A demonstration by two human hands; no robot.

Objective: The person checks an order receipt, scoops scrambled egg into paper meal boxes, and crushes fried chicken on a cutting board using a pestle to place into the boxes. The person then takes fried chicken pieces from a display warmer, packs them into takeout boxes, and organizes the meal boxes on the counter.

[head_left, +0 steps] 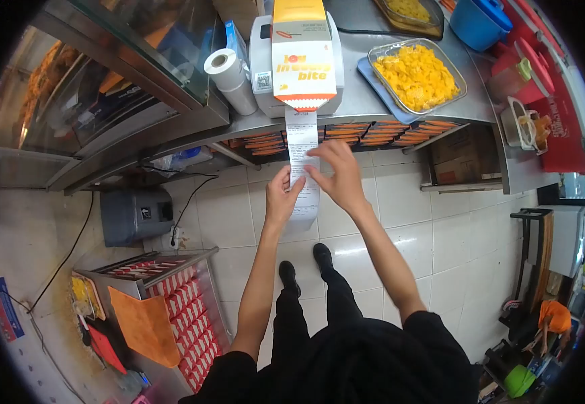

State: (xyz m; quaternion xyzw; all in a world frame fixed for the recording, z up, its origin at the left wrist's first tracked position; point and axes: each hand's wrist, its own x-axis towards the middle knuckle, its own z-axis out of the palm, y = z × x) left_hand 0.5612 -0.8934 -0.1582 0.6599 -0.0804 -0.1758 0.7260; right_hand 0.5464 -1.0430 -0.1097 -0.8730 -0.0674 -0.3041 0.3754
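Observation:
A long strip of printed labels (pixel 302 138) hangs from the front of a label printer (pixel 263 47) on the steel counter. My left hand (pixel 283 195) is closed on the strip's left side, its thumb lying across the print. At the strip's right edge, my right hand (pixel 341 174) has its thumb and fingers apart, with the tips over the paper. Whether they touch it I cannot tell. Over the printer's front rests an orange and white carton (pixel 304 67) with printed lettering.
Left of the printer stands a white label roll (pixel 224 64). A glass dish of yellow chunks (pixel 417 75) sits on a blue scale (pixel 381 91) to the right. Folded cartons (pixel 380 133) fill the shelf below. A rack with red and white boxes (pixel 191 316) stands lower left.

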